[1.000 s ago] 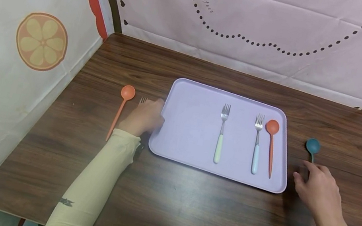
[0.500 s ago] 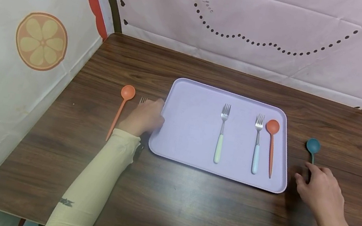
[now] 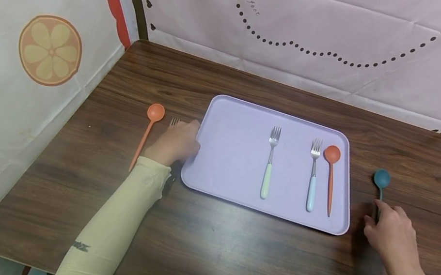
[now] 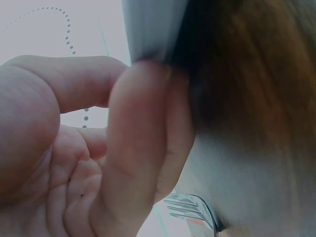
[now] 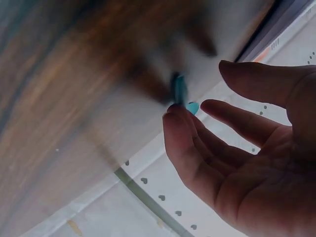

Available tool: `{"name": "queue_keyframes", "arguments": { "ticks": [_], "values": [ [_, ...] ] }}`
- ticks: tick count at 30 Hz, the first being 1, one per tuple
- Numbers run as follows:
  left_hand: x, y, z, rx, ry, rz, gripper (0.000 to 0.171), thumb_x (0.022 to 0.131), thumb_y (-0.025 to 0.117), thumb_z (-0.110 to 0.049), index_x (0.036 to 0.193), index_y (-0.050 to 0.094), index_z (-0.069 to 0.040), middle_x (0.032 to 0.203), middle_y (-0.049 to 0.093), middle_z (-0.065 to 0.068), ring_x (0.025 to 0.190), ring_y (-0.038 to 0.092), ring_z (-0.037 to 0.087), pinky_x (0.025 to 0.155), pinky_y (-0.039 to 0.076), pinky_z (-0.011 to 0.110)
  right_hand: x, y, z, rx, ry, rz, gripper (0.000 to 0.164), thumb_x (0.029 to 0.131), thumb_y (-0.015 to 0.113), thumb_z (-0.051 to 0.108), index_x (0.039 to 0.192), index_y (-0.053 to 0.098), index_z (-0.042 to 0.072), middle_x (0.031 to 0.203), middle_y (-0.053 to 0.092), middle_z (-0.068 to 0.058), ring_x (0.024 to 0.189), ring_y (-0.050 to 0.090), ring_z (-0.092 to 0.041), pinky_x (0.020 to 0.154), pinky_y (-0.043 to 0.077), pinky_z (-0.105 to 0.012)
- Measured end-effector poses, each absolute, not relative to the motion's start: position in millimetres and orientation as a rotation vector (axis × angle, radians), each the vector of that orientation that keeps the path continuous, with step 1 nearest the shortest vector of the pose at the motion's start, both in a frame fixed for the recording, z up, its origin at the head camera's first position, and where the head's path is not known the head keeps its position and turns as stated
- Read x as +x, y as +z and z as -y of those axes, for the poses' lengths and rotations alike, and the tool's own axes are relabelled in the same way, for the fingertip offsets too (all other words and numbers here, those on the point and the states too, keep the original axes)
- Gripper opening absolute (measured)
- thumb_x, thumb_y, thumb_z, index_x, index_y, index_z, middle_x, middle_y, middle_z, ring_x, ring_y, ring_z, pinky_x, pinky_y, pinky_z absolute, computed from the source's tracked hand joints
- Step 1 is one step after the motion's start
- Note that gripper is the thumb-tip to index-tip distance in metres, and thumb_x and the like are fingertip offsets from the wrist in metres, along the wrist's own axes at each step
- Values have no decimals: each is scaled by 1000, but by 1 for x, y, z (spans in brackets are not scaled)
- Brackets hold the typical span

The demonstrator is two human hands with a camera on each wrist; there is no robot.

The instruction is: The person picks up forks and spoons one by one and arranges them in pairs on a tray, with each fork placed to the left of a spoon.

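Observation:
My left hand (image 3: 174, 143) pinches the left rim of the lilac tray (image 3: 225, 158); up close in the left wrist view, thumb and fingertips meet at the tray edge (image 4: 154, 29). Beside that hand only the tines of a fork (image 3: 174, 122) show, its handle hidden beneath the hand. At the right, my right hand (image 3: 395, 237) lies over the handle of a teal spoon (image 3: 382, 178). In the right wrist view the fingertips are right at the teal handle (image 5: 178, 89), while the thumb stands apart from it.
On the tray lie a green-handled fork (image 3: 269, 166), a blue-handled fork (image 3: 312, 178) and an orange spoon (image 3: 330, 176). Another orange spoon (image 3: 150, 127) lies on the brown table (image 3: 226, 256) left of the tray. Fabric panels (image 3: 333, 24) stand behind the table.
My right hand has shifted slightly to the right, away from the tray, and the teal spoon has moved very slightly the same way. My left hand and the tray have stayed put.

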State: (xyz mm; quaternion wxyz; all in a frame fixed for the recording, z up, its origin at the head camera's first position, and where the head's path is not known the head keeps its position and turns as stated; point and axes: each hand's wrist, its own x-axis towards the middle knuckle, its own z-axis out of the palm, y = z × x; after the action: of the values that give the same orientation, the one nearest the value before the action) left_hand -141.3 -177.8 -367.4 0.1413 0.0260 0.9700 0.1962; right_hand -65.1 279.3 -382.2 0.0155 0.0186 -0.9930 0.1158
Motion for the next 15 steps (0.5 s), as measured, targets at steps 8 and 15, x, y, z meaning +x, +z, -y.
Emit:
{"name": "queue_keyframes", "arguments": {
  "ticks": [8,15],
  "values": [
    [-142,-367,178,61,565,-2793,41,79,46,-6,119,44,3,86,56,16,68,55,29,50,45,36,-68,-385,-285,58,367,3116,43,73,57,1,111,49,-17,100,48,-38,88,46,-53,65,41,-65],
    [-141,-367,178,65,560,-2798,40,79,46,-7,118,45,3,84,56,16,68,55,29,50,45,36,-71,-385,-286,32,380,3143,45,70,51,-1,113,49,-16,96,48,-37,85,46,-53,61,41,-65]
  ]
}}
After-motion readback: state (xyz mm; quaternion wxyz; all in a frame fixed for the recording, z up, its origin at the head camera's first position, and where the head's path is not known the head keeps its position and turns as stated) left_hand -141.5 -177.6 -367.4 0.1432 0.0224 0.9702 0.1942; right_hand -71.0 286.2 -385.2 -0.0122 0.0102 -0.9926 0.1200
